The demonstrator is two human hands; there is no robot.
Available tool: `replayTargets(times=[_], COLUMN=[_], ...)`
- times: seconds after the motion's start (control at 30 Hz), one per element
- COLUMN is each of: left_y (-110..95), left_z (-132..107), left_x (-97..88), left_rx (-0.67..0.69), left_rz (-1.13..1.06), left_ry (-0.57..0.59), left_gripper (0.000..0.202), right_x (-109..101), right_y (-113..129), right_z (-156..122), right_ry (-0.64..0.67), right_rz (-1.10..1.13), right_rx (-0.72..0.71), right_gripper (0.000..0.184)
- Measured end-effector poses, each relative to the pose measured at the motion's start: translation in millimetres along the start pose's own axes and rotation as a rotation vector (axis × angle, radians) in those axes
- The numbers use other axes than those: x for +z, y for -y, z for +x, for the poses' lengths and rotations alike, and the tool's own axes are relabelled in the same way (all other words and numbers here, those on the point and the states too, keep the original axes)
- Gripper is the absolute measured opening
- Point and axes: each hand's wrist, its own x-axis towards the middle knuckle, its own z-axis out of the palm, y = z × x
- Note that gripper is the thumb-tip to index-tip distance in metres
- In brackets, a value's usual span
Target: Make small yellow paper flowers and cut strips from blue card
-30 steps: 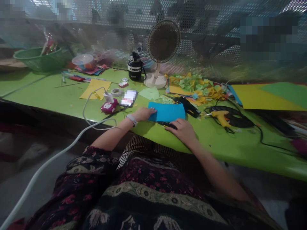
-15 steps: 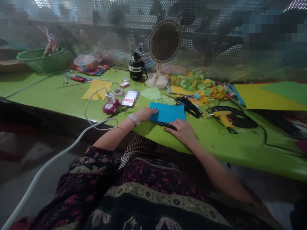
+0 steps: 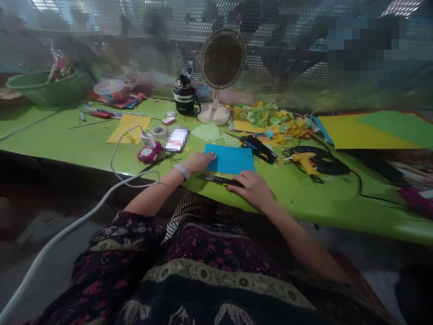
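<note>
A blue paper sheet (image 3: 232,159) lies flat near the front edge of the green table (image 3: 84,142). My left hand (image 3: 199,161) rests on the sheet's left edge, fingers stretched out flat. A watch band shows on that wrist. My right hand (image 3: 252,188) lies just in front of the sheet, its fingers curled on the end of a dark, slim tool (image 3: 219,180) that lies along the sheet's near edge; I cannot make out what the tool is.
A yellow glue gun (image 3: 306,161) with a black cable lies right of the sheet, a black tool (image 3: 260,147) behind it. A small fan (image 3: 221,72), black bottle (image 3: 184,95), paper scraps (image 3: 270,119), pink charger (image 3: 149,152) with white cable, tape roll (image 3: 158,131) and green basket (image 3: 40,85) stand further back.
The view has shifted slightly. My right hand has slid a little left along the dark tool. My left hand stays on the blue sheet.
</note>
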Motion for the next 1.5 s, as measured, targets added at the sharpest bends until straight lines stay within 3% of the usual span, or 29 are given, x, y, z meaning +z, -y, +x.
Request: replayTargets(times=[0.17, 0.27, 0.37, 0.43, 0.5, 0.63, 0.7, 0.77, 0.93, 1.03, 1.13, 1.27, 1.5], left_y=[4.8, 5.2, 0.9, -2.6, -4.8, -4.9, -4.6, -5.2, -9.0, -9.8, -9.2, -9.2, -13.8], left_z=[-7.2, -13.5, -18.8, -20.7, -21.2, -21.7, -23.4, -26.0, -31.8, -30.6, -26.6, -23.8, -19.8], left_x=[5.3, 7.0, 7.2, 7.4, 8.5, 12.2, 13.4, 13.6, 13.3, 15.1, 18.3, 22.0, 16.0], left_rx=[0.068, 0.060, 0.043, 0.036, 0.029, 0.021, 0.020, 0.022, 0.042, 0.039, 0.020, -0.010, 0.183], left_rz=[-0.045, -0.059, -0.024, -0.005, 0.003, 0.013, 0.018, 0.023, 0.027, 0.040, 0.053, 0.068, -0.028], left_ry=[-0.037, -0.057, -0.070, -0.069, -0.066, -0.071, -0.063, -0.057, -0.087, -0.105, -0.114, -0.131, -0.071], left_gripper=[0.051, 0.069, 0.080, 0.079, 0.076, 0.073, 0.074, 0.077, 0.088, 0.087, 0.083, 0.081, 0.062], right_x=[-23.8, -33.9, -38.7, -36.4, -29.0, -6.7, 2.0, 7.3, 8.9, 4.7, 1.2, 4.7, 4.0], right_y=[-58.9, -100.5, -119.5, -114.0, -96.7, -56.1, -45.4, -42.0, -42.2, -41.4, -41.1, -41.1, -44.1], right_z=[-60.4, -97.4, -110.4, -99.8, -77.1, -29.0, -17.9, -16.5, -24.1, -23.2, -20.7, -18.7, -16.0], right_ry=[-0.129, -0.151, -0.190, -0.227, -0.212, 0.028, 0.129, 0.165, 0.109, 0.102, 0.107, 0.103, 0.026], right_rz=[-0.042, -0.148, -0.255, -0.248, -0.129, 0.104, 0.156, 0.187, 0.206, 0.194, 0.191, 0.174, 0.290], right_rx=[0.236, 0.393, 0.503, 0.487, 0.376, 0.166, 0.133, 0.116, 0.105, 0.102, 0.090, 0.076, 0.173], right_gripper=[0.054, 0.054, 0.053, 0.051, 0.052, 0.069, 0.064, 0.055, 0.035, 0.036, 0.048, 0.034, 0.027])
